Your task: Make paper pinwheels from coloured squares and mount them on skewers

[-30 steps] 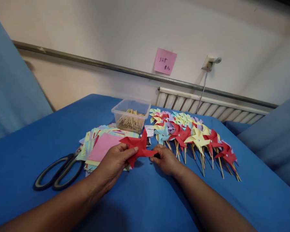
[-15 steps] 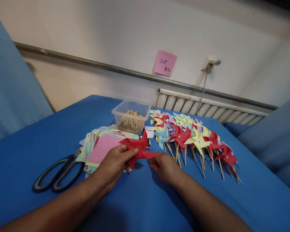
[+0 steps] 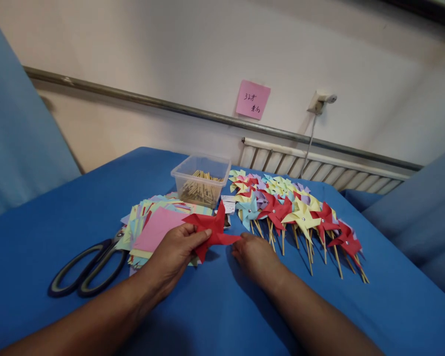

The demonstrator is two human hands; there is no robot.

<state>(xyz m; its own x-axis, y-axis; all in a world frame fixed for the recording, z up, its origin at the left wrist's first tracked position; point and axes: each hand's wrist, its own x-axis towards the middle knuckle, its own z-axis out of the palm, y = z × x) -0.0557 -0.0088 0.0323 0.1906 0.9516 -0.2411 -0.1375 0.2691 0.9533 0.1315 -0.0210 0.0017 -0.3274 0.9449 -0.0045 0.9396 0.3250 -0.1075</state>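
A red paper pinwheel [image 3: 215,230] with folded, pointed blades is pinched between the thumb and fingers of my left hand [image 3: 180,247]. My right hand [image 3: 257,257] is closed at the tip of the pinwheel's right blade, knuckles up. Its fingertips are turned away, so I cannot tell what they grip. Under and behind my left hand lies a stack of coloured paper squares [image 3: 159,227], pink on top. Dark-handled scissors [image 3: 92,267] rest at the stack's left. Behind the red pinwheel are a small white card [image 3: 228,203] and a dark item mostly hidden.
A clear plastic box [image 3: 200,183] of short wooden sticks stands behind the paper. Several finished pinwheels [image 3: 278,210] on sticks lie in rows at the right. A blue cloth [image 3: 207,316] covers the table. Along the wall run a metal pipe [image 3: 163,105] and a radiator [image 3: 278,155].
Both hands and the red pinwheel hold nearly the same pose. My right hand has shifted very slightly, and the whole view has moved a little.
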